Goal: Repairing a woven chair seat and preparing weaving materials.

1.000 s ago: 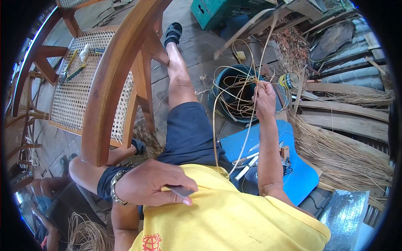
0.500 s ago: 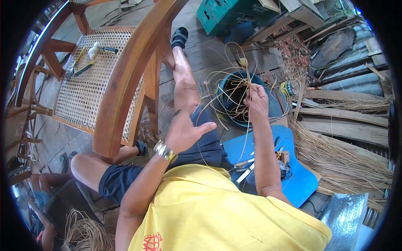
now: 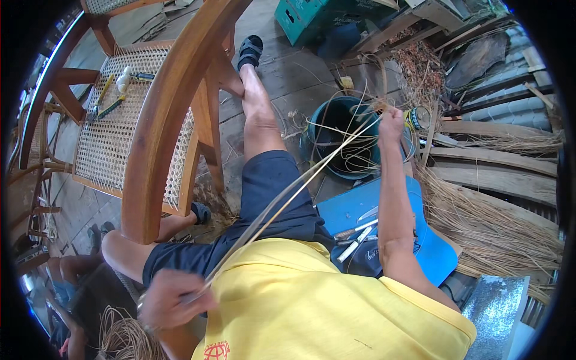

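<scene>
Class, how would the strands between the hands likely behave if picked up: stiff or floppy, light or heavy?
The strands are probably springy rather than limp: others curve in loose arcs over the bucket. Those between the left hand and right hand look thin, so likely light for their length. Where strands cross, they may snag when lifted.

Worksite layout, seen from the worker's head. Left: an armchair, with pliers lying on its cane seat. Centre: the outstretched leg, between armchair and bucket. Cane strands run diagonally above the thighs, from the left hand near the torso to the right hand by the bucket's right rim. Beyond the bucket: a crate. Right: a panel bearing hand tools; farther right, a cane bundle. Lower left: a cane heap.
</scene>
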Tool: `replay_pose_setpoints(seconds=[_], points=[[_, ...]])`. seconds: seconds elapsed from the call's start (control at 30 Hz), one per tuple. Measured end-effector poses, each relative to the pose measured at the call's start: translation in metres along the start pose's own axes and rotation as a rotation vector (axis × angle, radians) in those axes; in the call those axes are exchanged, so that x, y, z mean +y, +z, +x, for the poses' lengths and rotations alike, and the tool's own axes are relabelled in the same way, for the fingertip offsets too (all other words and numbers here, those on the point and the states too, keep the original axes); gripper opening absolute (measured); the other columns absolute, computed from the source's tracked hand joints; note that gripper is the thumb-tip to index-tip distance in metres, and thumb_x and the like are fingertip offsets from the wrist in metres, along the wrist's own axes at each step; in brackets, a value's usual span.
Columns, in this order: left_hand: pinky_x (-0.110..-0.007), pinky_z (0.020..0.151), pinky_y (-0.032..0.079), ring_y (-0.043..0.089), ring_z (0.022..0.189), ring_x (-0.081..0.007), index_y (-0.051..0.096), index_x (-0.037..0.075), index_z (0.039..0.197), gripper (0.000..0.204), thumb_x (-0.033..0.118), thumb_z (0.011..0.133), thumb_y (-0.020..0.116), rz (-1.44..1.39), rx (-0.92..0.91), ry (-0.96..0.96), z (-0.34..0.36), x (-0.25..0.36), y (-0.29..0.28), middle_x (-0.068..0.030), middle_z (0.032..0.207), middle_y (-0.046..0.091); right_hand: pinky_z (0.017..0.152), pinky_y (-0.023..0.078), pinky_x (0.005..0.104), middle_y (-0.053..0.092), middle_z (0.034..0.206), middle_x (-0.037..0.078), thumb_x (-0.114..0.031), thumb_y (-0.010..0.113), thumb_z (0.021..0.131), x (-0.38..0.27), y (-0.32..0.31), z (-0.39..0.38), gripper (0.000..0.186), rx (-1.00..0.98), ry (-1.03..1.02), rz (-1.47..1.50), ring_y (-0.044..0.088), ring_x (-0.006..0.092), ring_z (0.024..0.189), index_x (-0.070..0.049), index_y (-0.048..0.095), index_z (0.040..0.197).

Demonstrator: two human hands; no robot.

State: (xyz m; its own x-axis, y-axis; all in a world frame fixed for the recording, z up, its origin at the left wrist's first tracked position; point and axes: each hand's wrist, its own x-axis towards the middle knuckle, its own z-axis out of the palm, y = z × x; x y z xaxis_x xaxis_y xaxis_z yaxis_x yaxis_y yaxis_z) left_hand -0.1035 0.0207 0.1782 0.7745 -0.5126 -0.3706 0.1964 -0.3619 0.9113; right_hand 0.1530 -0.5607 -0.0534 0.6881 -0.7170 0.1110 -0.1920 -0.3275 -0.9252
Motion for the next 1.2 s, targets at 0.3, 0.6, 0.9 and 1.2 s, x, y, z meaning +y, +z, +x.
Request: replay_pose_setpoints(seconds=[0.3, 0.6, 0.9, 1.2], points=[[-0.031, 0.07, 0.056, 0.069, 0.075, -0.0249, 0.075, 0.01, 0.122, 0.051, 0.055, 0.098, 0.074, 0.485, 1.192, -0.382, -0.246, -0.037, -0.051, -0.0163, 0.119, 0.073, 0.099, 0.055, 0.0419, 0.075, 0.116, 0.023, -0.013, 0.063, 0.1, 0.047, -0.065, 0.086, 0.028, 0.31, 0.218, -0.283, 0.072, 0.0332, 0.114, 0.004, 0.068, 0.121], [-0.029, 0.082, 0.052, 0.065, 0.09, -0.0199, 0.072, 0.004, 0.121, 0.047, 0.046, 0.101, 0.075, 0.771, 1.742, -0.318, -0.19, -0.013, -0.054, -0.0106, 0.115, 0.07, 0.049, 0.033, 0.0223, 0.066, 0.088, 0.003, -0.017, 0.061, 0.112, -0.051, -0.066, -0.058, 0.01, -0.332, 0.204, 0.408, 0.044, 0.0046, 0.057, -0.008, 0.062, 0.116], [-0.029, 0.062, 0.043, 0.059, 0.069, -0.0166, 0.077, 0.0, 0.101, 0.043, 0.039, 0.087, 0.088, 0.366, 0.546, 0.298, 0.045, 0.067, 0.045, -0.0061, 0.081, 0.07, 0.053, 0.032, 0.0175, 0.065, 0.088, -0.001, -0.013, 0.062, 0.111, -0.121, -0.054, -0.154, 0.013, -0.504, 0.189, 0.464, 0.046, -0.0001, 0.063, -0.006, 0.066, 0.121], [-0.039, 0.074, 0.056, 0.072, 0.081, -0.0322, 0.078, 0.001, 0.11, 0.024, 0.018, 0.093, 0.082, 0.203, 0.497, 0.511, 0.252, 0.048, 0.097, -0.0161, 0.094, 0.073, 0.056, 0.037, 0.0172, 0.068, 0.091, -0.001, -0.009, 0.059, 0.112, -0.134, -0.038, -0.199, 0.022, -0.549, 0.186, 0.44, 0.05, 0.0009, 0.065, -0.004, 0.07, 0.131]])
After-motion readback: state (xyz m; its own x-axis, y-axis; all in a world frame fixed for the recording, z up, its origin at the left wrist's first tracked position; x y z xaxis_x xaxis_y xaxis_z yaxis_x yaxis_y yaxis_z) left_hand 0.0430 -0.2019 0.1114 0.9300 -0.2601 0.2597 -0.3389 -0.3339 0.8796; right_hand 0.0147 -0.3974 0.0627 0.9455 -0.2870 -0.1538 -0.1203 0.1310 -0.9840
